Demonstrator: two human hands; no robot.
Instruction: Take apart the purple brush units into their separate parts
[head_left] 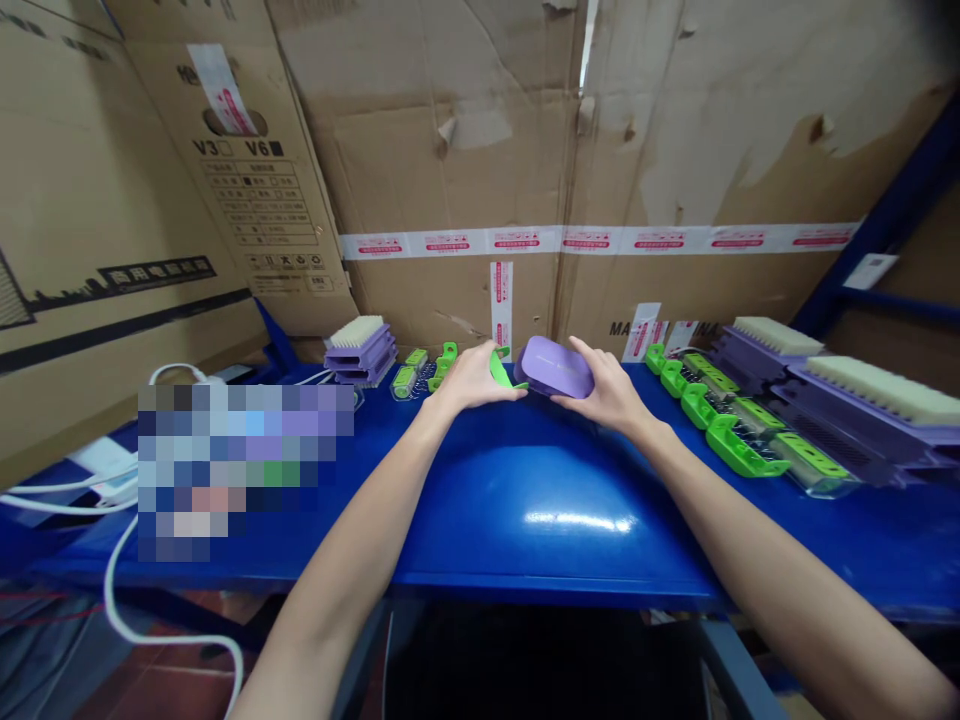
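Note:
Both arms reach across the blue table toward its back. My left hand (474, 377) is closed on a bright green plastic piece (507, 374), a curved part like the other green ones around. Close by on the right, my right hand (606, 388) grips a purple rounded plastic case (556, 366) by its right side, thumb below and fingers behind. The green piece and the case are very near each other; whether they touch I cannot tell. Left of my left hand lie more green pieces (445, 364) and a clear block with a green top (406, 378).
At right, a row of green pieces (739, 447) and clear green-topped blocks (811, 462) lies beside purple parts with cream bristles (885, 388). A similar purple stack (361, 350) stands left. White cables (120, 590) hang at the left edge. Cardboard (450, 180) walls the back.

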